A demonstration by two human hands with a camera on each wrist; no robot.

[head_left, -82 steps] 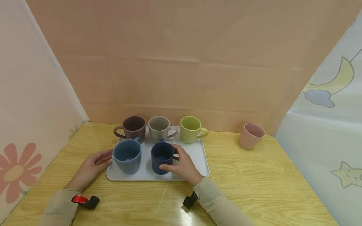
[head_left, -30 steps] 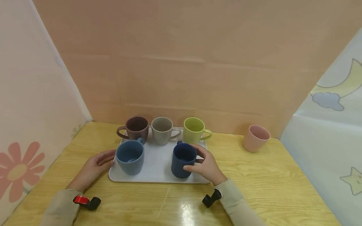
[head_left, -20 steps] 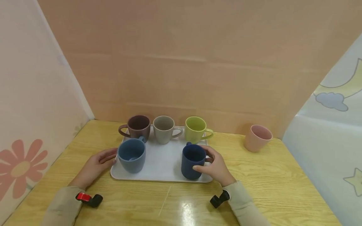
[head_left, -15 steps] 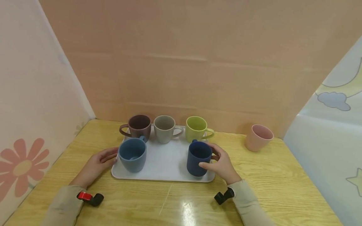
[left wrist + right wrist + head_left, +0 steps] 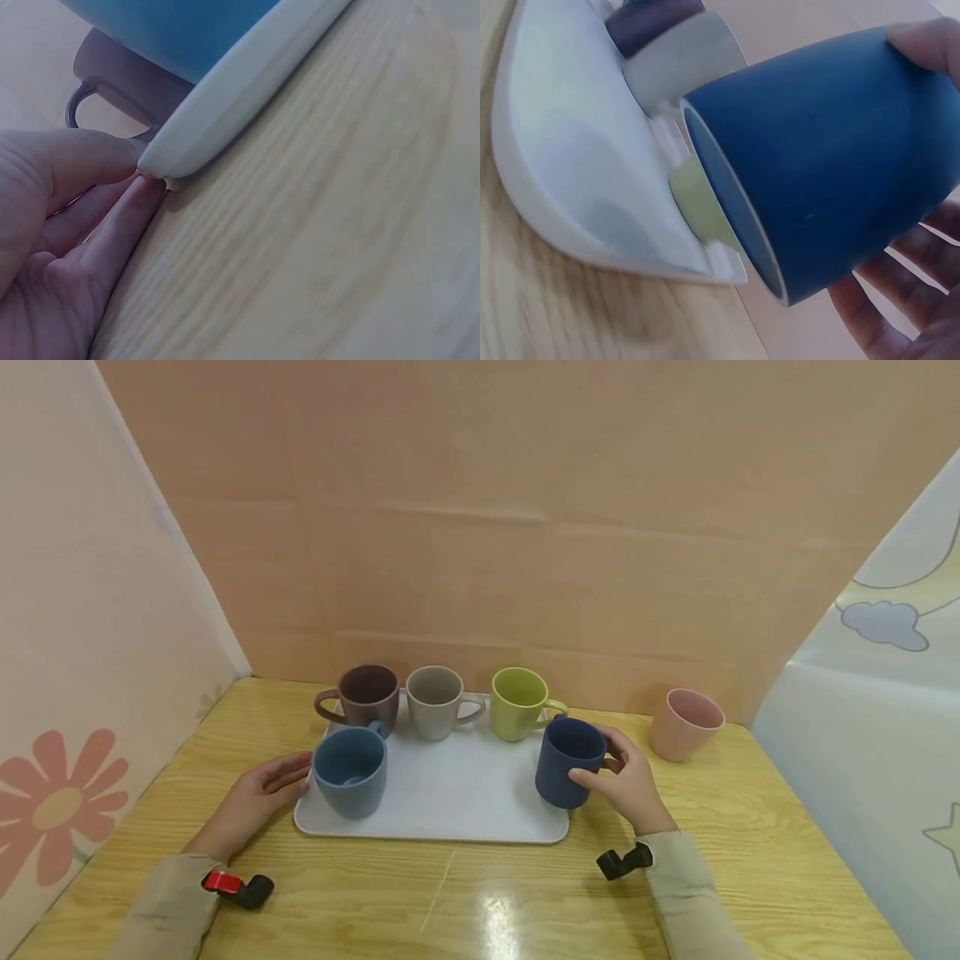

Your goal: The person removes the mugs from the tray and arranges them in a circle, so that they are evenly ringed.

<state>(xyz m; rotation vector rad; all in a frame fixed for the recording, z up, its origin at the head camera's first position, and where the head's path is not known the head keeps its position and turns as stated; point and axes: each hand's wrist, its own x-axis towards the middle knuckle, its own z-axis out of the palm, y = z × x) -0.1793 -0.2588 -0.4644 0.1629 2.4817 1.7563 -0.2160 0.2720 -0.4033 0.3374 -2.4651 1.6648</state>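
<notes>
In the head view my right hand (image 5: 630, 781) grips a dark blue mug (image 5: 558, 772) by its side, thumb on the near wall and fingers behind. The mug is raised over the right edge of a white tray (image 5: 457, 802); in the right wrist view its underside (image 5: 731, 206) hangs above the surface. My left hand (image 5: 258, 797) pinches the tray's left edge, thumb at the rim and a fingertip beneath it (image 5: 150, 187). Close to that hand stands a lighter blue mug (image 5: 350, 777). Behind it are a brown mug (image 5: 367, 702), a grey mug (image 5: 435, 706) and a green mug (image 5: 517, 706).
A pink cup (image 5: 682, 727) stands off the tray at the back right of the wooden table (image 5: 375, 893). A tan backdrop (image 5: 480, 568) rises behind, with patterned side sheets left and right. Each wrist wears a black camera mount.
My right hand has carried the dark blue mug rightward across the tray, then up and off its surface at the right edge. The left hand stays at the tray's left edge.
</notes>
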